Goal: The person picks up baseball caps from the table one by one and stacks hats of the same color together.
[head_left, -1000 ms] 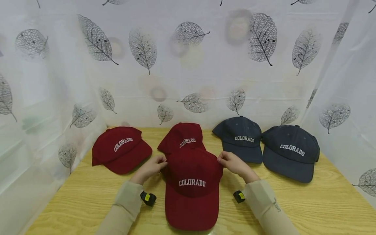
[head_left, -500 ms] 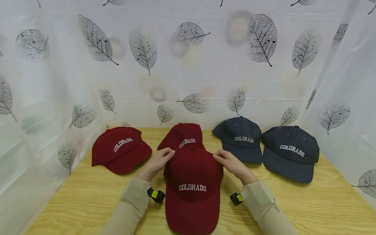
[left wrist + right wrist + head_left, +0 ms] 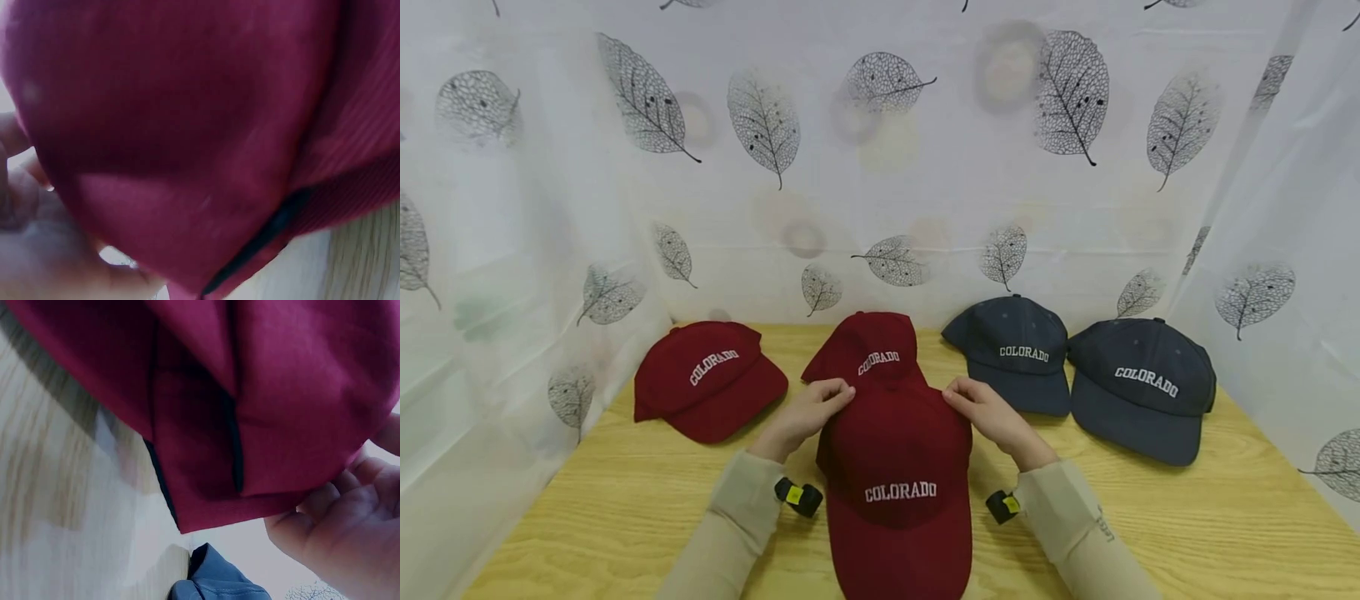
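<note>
A dark red baseball cap (image 3: 900,454) with white COLORADO lettering is held up in the middle of the head view, brim toward me. My left hand (image 3: 805,412) pinches the far left edge of its crown, and my right hand (image 3: 997,414) pinches the far right edge. Up close in the left wrist view, red cloth (image 3: 169,125) hides most of the scene, with part of the hand (image 3: 50,240) behind it. In the right wrist view, fingers (image 3: 325,506) grip a folded corner of the cap. A second red cap (image 3: 872,350) lies just behind, partly covered.
Another red cap (image 3: 711,383) lies at the left of the wooden table (image 3: 625,508). Two navy caps (image 3: 1018,354) sit side by side on the right, the farther-right navy cap (image 3: 1138,387) nearer to me. A leaf-print curtain (image 3: 887,183) encloses the back and sides.
My left hand has moved inward and up along the cap's edge; my right hand has shifted slightly inward too. The held cap has come a little nearer to me, its brim now cut by the frame.
</note>
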A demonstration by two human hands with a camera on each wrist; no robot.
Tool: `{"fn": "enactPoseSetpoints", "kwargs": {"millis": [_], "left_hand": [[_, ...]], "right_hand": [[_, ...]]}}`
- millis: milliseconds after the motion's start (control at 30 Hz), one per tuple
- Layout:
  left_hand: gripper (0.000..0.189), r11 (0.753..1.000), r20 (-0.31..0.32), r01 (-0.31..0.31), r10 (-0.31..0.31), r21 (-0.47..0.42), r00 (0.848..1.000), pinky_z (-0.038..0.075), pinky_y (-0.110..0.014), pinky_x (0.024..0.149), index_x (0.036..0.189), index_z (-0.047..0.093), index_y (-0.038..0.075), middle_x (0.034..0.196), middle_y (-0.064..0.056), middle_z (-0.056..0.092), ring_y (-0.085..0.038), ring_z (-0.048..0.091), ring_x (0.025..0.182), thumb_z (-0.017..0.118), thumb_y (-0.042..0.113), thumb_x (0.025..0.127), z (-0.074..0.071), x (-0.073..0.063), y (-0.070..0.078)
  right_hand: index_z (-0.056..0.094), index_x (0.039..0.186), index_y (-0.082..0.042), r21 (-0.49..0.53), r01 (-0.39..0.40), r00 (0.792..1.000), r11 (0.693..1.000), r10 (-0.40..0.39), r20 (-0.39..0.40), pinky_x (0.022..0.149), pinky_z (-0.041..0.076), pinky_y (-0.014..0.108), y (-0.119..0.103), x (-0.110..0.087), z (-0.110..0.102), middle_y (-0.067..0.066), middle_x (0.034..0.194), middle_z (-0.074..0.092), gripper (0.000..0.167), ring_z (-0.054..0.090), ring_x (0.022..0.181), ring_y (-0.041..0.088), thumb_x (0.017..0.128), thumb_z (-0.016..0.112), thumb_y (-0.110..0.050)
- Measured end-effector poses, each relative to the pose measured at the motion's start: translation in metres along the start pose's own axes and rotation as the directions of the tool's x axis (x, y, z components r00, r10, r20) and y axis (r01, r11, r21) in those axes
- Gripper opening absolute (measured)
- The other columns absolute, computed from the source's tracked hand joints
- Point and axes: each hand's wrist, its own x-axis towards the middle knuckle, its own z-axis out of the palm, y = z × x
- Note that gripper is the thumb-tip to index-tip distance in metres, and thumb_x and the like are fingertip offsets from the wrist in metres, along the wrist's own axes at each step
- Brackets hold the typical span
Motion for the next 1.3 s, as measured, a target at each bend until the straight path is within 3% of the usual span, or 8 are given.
{"fn": "enactPoseSetpoints", "kwargs": {"millis": [133,433,567,700,800,1033,1200,1300], "left_hand": [[0.027,0.998,-0.024,-0.041,0.04,-0.055,0.999,0.032,-0.027,0.058,0.073,0.043,0.005,0.065,-0.002,0.036,-0.015,0.037,0.058,0.043,0.021,0.094,0.003,0.0,0.004],[0.018,0.999,-0.006,-0.003,0.003,-0.045,1.0,0.037,-0.031,0.067,0.09,0.053,0.004,0.082,-0.003,0.049,-0.018,0.047,0.075,0.048,0.021,0.092,0.009,0.001,0.011],[0.023,0.997,0.003,-0.026,0.026,-0.068,1.0,0.036,-0.027,0.059,0.077,0.049,0.0,0.069,-0.003,0.044,-0.015,0.043,0.062,0.043,0.014,0.094,0.011,-0.003,0.026],[0.029,0.997,-0.037,-0.019,0.016,-0.078,0.999,0.033,-0.026,0.054,0.068,0.043,0.002,0.061,-0.002,0.038,-0.013,0.038,0.054,0.041,0.015,0.095,0.013,-0.003,0.029],[0.027,0.997,-0.091,-0.006,-0.001,-0.079,0.996,0.034,-0.026,0.056,0.072,0.045,0.003,0.063,-0.002,0.039,-0.014,0.039,0.058,0.042,0.018,0.095,0.014,0.001,0.018],[0.019,0.998,-0.148,0.015,-0.022,-0.054,0.989,0.036,-0.028,0.06,0.087,0.049,-0.001,0.065,-0.001,0.046,-0.014,0.045,0.062,0.044,0.015,0.094,0.016,0.002,0.016],[0.017,0.999,-0.105,0.053,-0.053,-0.004,0.993,0.039,-0.029,0.065,0.096,0.049,-0.001,0.076,-0.005,0.055,-0.014,0.051,0.07,0.046,0.015,0.093,0.012,0.001,0.008],[0.012,0.999,-0.066,0.035,-0.035,0.006,0.997,0.039,-0.029,0.069,0.099,0.045,-0.002,0.082,-0.008,0.055,-0.015,0.051,0.075,0.044,0.008,0.093,0.009,0.0,0.002]], "right_hand": [[0.051,0.087,0.003,0.03,0.005,0.999,1.0,-0.007,0.038,0.061,0.041,0.029,-0.001,0.0,-0.001,0.005,0.074,0.049,0.023,0.048,0.064,0.015,0.095,0.041,-0.017],[0.05,0.086,0.003,0.055,0.042,0.999,0.998,-0.043,0.017,0.058,0.04,0.027,-0.012,-0.001,0.004,0.006,0.075,0.046,0.021,0.046,0.063,0.014,0.095,0.041,-0.014],[0.049,0.084,0.003,0.054,0.034,0.999,0.998,-0.033,-0.003,0.057,0.04,0.027,-0.014,-0.002,0.005,0.006,0.072,0.045,0.021,0.045,0.061,0.015,0.095,0.039,-0.013],[0.049,0.084,0.002,0.029,0.008,0.999,1.0,-0.007,-0.033,0.055,0.039,0.028,-0.015,-0.002,0.007,0.005,0.069,0.045,0.023,0.044,0.058,0.014,0.096,0.038,-0.013],[0.05,0.083,0.002,0.003,-0.009,0.998,1.0,0.009,-0.058,0.054,0.039,0.028,-0.015,-0.002,0.008,0.005,0.068,0.046,0.022,0.044,0.057,0.015,0.095,0.039,-0.013],[0.05,0.086,0.003,-0.02,-0.037,0.994,0.999,0.035,-0.102,0.054,0.04,0.028,-0.014,-0.002,0.011,0.004,0.073,0.047,0.015,0.046,0.06,0.016,0.093,0.043,-0.008],[0.048,0.087,0.004,-0.015,-0.057,0.986,0.998,0.054,-0.155,0.057,0.039,0.028,-0.01,-0.002,0.01,0.005,0.075,0.047,0.011,0.045,0.063,0.015,0.092,0.043,-0.004],[0.043,0.09,0.003,0.009,-0.064,0.986,0.998,0.065,-0.152,0.057,0.039,0.03,-0.009,-0.002,0.009,0.006,0.075,0.048,0.007,0.047,0.064,0.017,0.093,0.04,-0.002]]}}
